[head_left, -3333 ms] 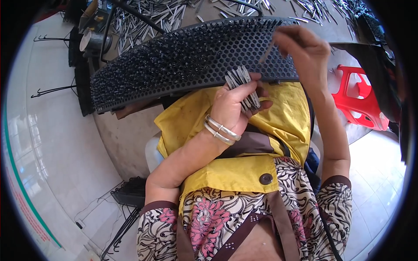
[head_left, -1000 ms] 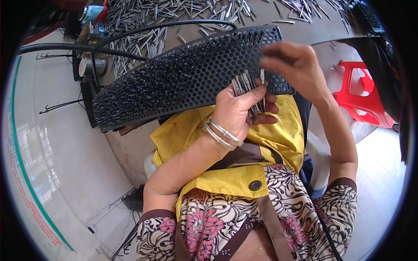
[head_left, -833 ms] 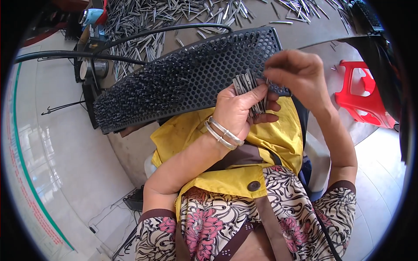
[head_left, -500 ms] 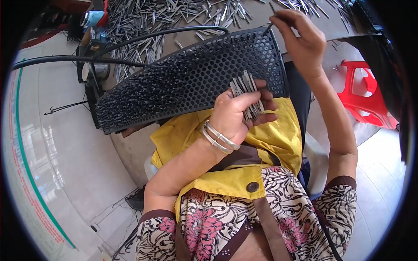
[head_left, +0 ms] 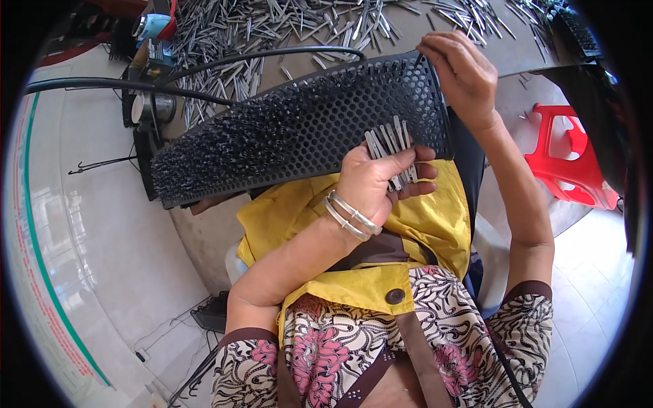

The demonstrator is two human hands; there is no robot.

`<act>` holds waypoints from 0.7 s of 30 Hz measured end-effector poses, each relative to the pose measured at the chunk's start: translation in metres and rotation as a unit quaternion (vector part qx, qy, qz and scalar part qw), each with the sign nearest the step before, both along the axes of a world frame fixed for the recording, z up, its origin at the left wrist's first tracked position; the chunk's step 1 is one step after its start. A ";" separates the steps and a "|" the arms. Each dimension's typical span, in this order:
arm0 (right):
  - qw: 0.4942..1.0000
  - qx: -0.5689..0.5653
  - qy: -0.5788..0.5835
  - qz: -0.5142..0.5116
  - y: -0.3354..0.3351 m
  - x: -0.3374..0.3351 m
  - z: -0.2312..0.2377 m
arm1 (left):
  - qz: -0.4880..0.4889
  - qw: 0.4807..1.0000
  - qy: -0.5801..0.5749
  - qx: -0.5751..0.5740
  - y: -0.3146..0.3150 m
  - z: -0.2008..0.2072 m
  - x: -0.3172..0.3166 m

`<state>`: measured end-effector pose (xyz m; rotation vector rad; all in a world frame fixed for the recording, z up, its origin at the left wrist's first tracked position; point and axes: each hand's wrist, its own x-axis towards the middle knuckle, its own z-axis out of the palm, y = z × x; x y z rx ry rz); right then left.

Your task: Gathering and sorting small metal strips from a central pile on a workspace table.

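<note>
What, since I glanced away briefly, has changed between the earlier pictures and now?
The right hand, earlier at the bundle of metal strips, has moved forward with one strip to the far right corner of the perforated black panel; its present grip is unclear. The left hand still holds the bundle; the red stool stays at right.

The left forearm [head_left: 289,264] slants toward half past one, left hand [head_left: 374,178] curled, thumb [head_left: 398,162] pressed across. The right forearm [head_left: 515,180] rises toward eleven o'clock, right hand [head_left: 468,76] angled toward ten, fingers [head_left: 445,45] drawn together.
</note>
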<state>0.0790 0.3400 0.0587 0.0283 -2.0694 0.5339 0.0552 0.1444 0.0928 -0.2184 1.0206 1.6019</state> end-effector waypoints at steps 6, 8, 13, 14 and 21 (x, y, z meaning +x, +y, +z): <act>1.000 -0.005 -0.002 -0.007 -0.009 0.004 0.000 | 0.002 1.000 -0.012 -0.002 -0.004 -0.003 0.003; 1.000 -0.004 -0.003 -0.007 -0.008 0.001 -0.001 | 0.005 1.000 -0.002 -0.012 0.000 -0.001 0.002; 0.999 -0.034 0.012 -0.017 -0.001 -0.009 0.003 | 0.015 1.000 0.000 -0.018 0.011 0.000 -0.008; 0.999 -0.033 0.015 -0.016 -0.001 -0.010 0.002 | 0.017 1.000 0.003 -0.017 0.011 0.000 -0.008; 1.000 0.010 0.006 -0.008 0.007 -0.004 -0.014 | 0.015 1.000 0.019 -0.015 0.011 -0.008 -0.004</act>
